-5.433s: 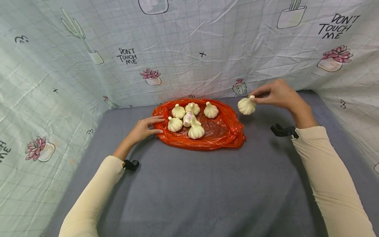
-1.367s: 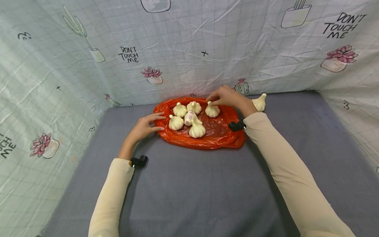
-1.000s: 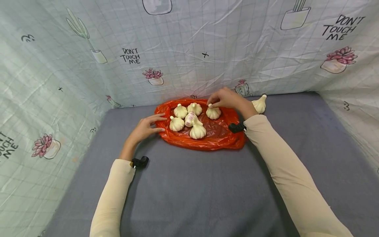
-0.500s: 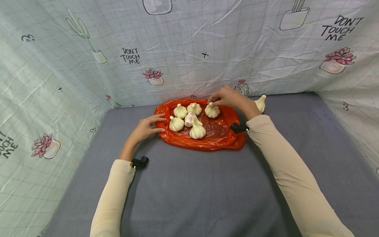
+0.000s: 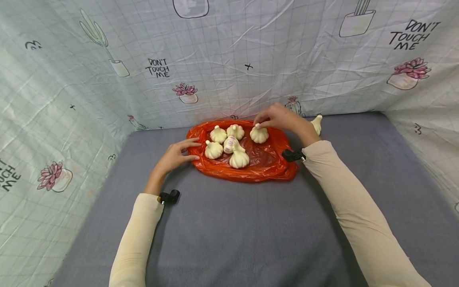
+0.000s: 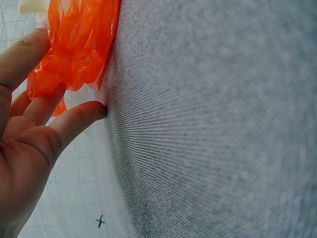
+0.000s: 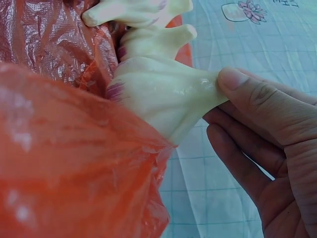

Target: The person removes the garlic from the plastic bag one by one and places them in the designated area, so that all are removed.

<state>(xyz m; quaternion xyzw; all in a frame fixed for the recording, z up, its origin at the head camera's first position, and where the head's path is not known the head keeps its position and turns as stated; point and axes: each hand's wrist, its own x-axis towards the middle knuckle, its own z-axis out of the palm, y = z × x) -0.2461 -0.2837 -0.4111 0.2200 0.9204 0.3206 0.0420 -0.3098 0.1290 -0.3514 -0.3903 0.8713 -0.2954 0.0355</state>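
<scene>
The person's right hand [image 5: 277, 116] pinches a garlic bulb [image 5: 259, 135] by its stem, inside the rim of a red plastic bag [image 5: 247, 175]. The left hand [image 5: 173, 156] is spread wide, fingers at the bag's side nearest it. Five more bulbs [image 5: 239, 160] sit between the hands; a lone bulb [image 5: 317, 124] shows just behind the right wrist.

Flat grey fabric [image 5: 229, 231] bears a crumpled orange-red plastic bag [image 5: 247, 174] at the left hand [image 5: 174, 156] and a rounded cream garlic bulb [image 5: 317, 124] right of the right hand [image 5: 279, 118].
</scene>
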